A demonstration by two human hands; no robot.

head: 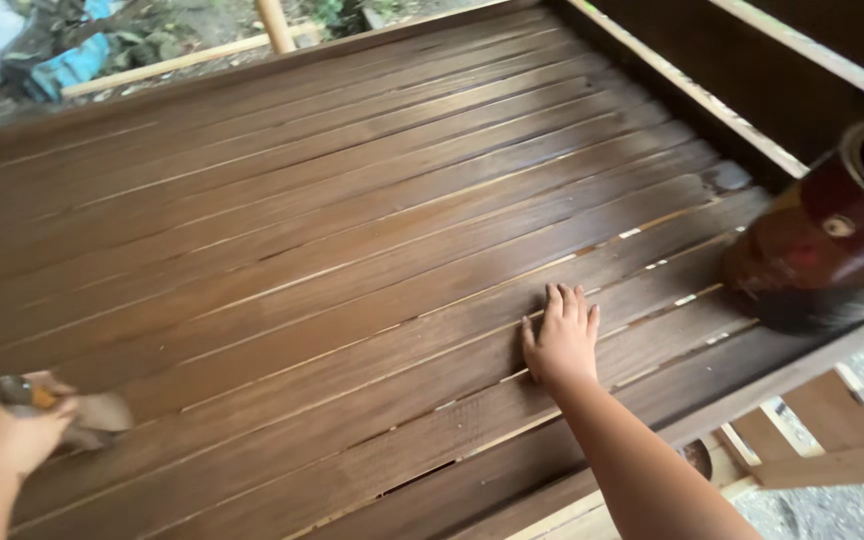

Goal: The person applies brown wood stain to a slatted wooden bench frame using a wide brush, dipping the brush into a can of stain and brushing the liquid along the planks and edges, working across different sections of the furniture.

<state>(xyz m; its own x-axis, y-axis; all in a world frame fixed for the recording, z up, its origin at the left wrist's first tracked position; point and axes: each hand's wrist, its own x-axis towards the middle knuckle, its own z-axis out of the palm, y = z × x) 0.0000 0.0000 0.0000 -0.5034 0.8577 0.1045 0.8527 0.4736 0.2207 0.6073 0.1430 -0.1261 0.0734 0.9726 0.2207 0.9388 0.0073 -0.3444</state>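
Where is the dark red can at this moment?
In the head view, the dark red can lies tilted at the right edge of the stained slatted wooden surface, apart from the right hand.

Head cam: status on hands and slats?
Left hand gripping brush on slatted panel. Right hand flat on slats, empty. Dark red can at panel's right edge.

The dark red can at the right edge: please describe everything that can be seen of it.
The dark red can is a round container, apparently metal, with a glossy, stained wall. It lies tilted, almost on its side, on the slatted wooden surface near the right rim, its open dark mouth toward the upper right. Pale drips mark its side. Neither hand touches it; the right hand rests flat on the slats to its left.
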